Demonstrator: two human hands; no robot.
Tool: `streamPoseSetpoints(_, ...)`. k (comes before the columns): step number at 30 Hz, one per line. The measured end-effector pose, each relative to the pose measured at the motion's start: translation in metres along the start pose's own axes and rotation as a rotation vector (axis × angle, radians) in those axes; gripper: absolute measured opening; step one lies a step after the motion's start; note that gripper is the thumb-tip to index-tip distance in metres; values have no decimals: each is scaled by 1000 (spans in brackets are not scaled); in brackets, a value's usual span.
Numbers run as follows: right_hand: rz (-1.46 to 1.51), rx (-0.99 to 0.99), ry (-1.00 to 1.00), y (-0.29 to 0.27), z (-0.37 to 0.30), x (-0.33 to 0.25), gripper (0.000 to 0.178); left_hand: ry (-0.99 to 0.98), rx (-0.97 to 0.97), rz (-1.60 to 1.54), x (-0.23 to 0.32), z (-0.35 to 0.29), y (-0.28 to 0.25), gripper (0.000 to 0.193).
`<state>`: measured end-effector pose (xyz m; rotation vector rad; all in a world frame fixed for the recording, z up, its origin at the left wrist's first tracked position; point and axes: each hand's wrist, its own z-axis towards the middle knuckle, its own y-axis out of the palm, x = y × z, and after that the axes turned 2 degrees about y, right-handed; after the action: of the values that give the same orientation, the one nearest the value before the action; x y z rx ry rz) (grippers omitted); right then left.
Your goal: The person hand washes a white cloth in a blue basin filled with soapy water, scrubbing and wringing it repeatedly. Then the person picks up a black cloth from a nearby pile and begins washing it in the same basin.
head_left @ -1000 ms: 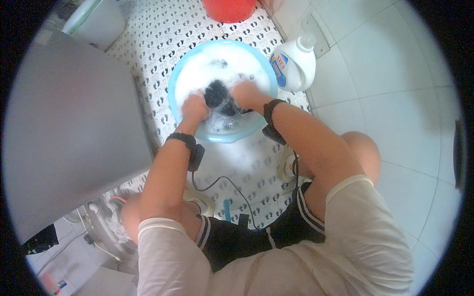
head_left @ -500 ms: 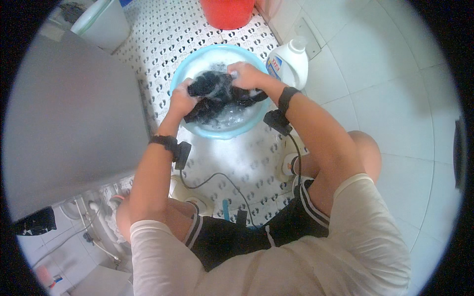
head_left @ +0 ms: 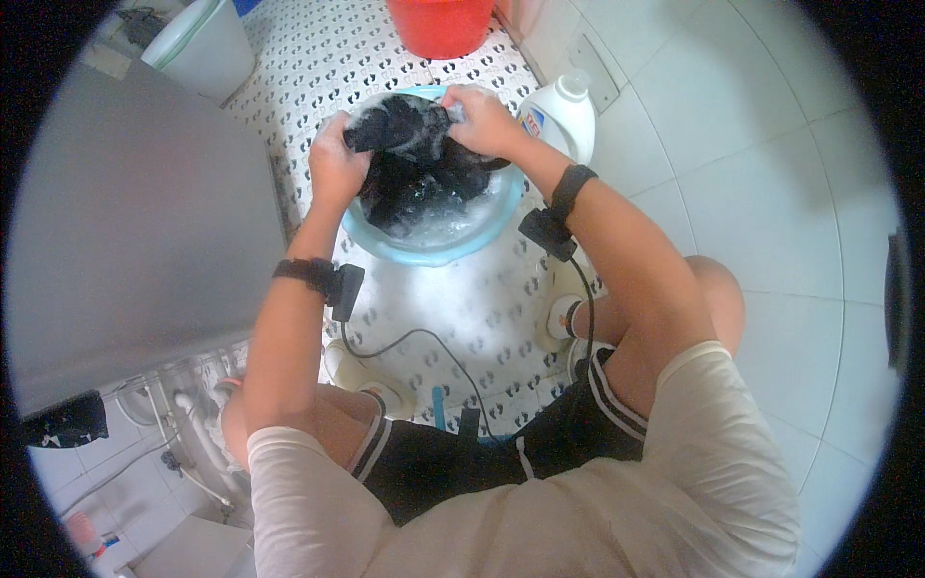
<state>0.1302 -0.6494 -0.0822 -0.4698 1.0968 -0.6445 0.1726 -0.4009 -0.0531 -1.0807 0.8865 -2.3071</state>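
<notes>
A wet black garment (head_left: 412, 130), streaked with suds, is stretched between my two hands above a light blue basin (head_left: 429, 257). My left hand (head_left: 337, 159) is closed on its left end, out past the basin's left rim. Closed on the cloth's upper right part is my right hand (head_left: 477, 120), over the far right side of the basin. The lower folds of the garment hang into foamy water (head_left: 443, 220). Which kind of garment it is, I cannot tell. Both hands' fingertips are partly hidden by foam and cloth.
A white detergent bottle (head_left: 568, 114) stands just right of the basin by the tiled wall (head_left: 761, 231). Beyond the basin is a red bucket (head_left: 441, 27). A white bin (head_left: 204, 48) stands far left, behind a large grey panel (head_left: 145, 231). Cables run from my wrist straps.
Both hands have lifted the garment higher and farther from me. My left hand has also moved left, past the rim. The basin has shifted very little.
</notes>
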Motion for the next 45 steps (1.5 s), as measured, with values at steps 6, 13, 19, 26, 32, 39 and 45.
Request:
streamPoseSetpoints(6,22,109,41,-4,3,-8,33,64,79,-11,5,10,-3,24)
streamPoseSetpoints(13,-28,44,107,12,-20,0,37,74,1,-26,-15,-13,17,40)
streamPoseSetpoints(19,6,-30,93,23,-44,1,50,223,-106,136,-30,-38,31,55)
streamPoseSetpoints(26,-130,-150,46,41,-65,23,57,198,-359,136,-26,-54,31,59)
streamPoseSetpoints(32,-242,-190,-4,45,-85,32,41,219,-506,37,-18,-67,19,48)
streamPoseSetpoints(39,-193,-557,173,22,-76,2,62,11,-443,4,-56,-80,29,33)
streamPoseSetpoints(45,-533,-502,214,15,-54,-9,79,-125,-514,41,-49,-73,32,98)
